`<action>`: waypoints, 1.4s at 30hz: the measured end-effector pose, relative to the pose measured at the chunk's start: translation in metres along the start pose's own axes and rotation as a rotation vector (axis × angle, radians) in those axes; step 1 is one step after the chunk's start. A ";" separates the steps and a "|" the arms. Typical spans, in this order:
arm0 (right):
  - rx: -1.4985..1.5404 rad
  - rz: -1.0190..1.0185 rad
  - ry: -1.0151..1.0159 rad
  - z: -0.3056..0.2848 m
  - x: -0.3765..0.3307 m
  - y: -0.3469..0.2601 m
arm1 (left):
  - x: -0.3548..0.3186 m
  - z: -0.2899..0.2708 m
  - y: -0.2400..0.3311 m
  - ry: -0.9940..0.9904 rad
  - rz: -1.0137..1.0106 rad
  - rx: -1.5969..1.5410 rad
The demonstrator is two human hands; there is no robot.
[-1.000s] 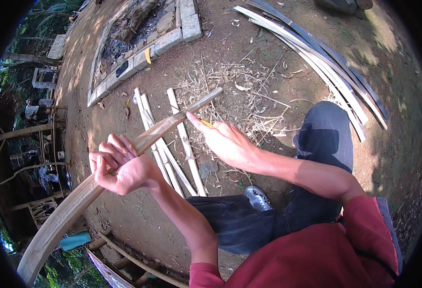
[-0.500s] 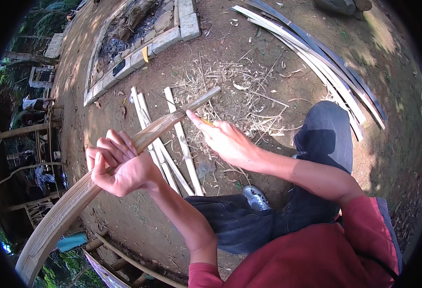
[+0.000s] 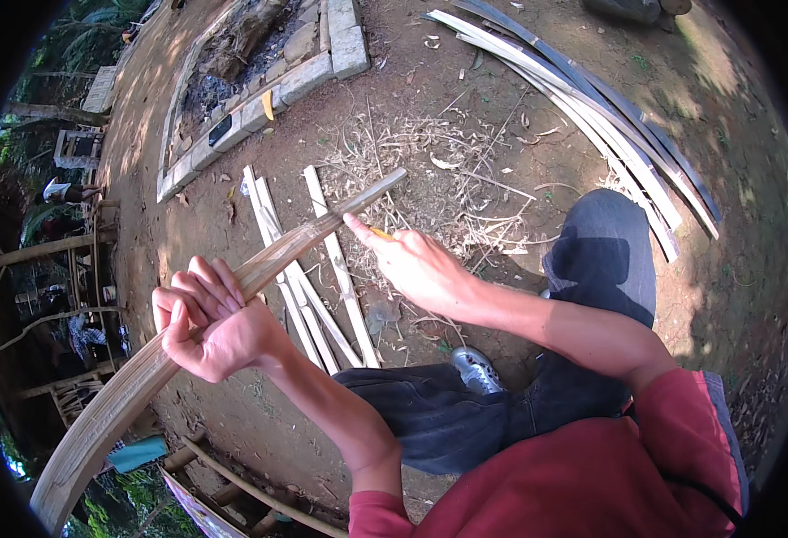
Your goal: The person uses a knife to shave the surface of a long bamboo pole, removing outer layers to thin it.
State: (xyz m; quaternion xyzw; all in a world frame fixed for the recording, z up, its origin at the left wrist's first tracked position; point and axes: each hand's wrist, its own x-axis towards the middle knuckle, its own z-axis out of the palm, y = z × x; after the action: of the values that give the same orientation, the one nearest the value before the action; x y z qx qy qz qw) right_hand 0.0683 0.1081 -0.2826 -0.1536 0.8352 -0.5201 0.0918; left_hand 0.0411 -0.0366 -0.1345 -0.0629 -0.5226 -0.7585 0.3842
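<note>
A long pale strip of split bamboo or wood (image 3: 291, 244) runs slantwise from the lower left up to a narrow tip near the middle. My left hand (image 3: 219, 323) is closed round it partway along, palm turned up. Close to the narrow end, my right hand (image 3: 421, 269) grips a knife by its yellow handle (image 3: 381, 234), most of which the fingers cover. Its index finger stretches forward to the strip's edge. The thin dark blade lies at the strip and is hard to make out.
Pale shavings (image 3: 448, 161) litter the ground ahead. Several cut strips (image 3: 338, 260) lie beneath the held one; more long strips (image 3: 582, 103) are piled at the far right. A stone-edged fire pit (image 3: 309, 76) with a dark phone-like object (image 3: 221, 130) on its rim is at the far left.
My left hand and the strip have shifted slightly left and toward me. The right hand has moved a little left with the knife, whose blade now shows less.
</note>
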 end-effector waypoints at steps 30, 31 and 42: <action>0.101 0.012 0.032 0.004 0.003 -0.012 | 0.004 -0.012 0.001 -0.272 0.015 -0.049; 0.122 -0.007 0.045 0.001 0.011 0.001 | 0.004 -0.011 0.000 -0.264 0.002 -0.067; 0.097 0.048 0.019 -0.003 0.014 0.017 | 0.001 -0.005 -0.004 -0.330 -0.006 -0.058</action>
State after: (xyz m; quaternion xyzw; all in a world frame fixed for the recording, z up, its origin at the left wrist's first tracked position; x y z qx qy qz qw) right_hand 0.0516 0.1126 -0.2964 -0.1239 0.8131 -0.5592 0.1036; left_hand 0.0394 -0.0411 -0.1388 -0.1961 -0.5566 -0.7537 0.2891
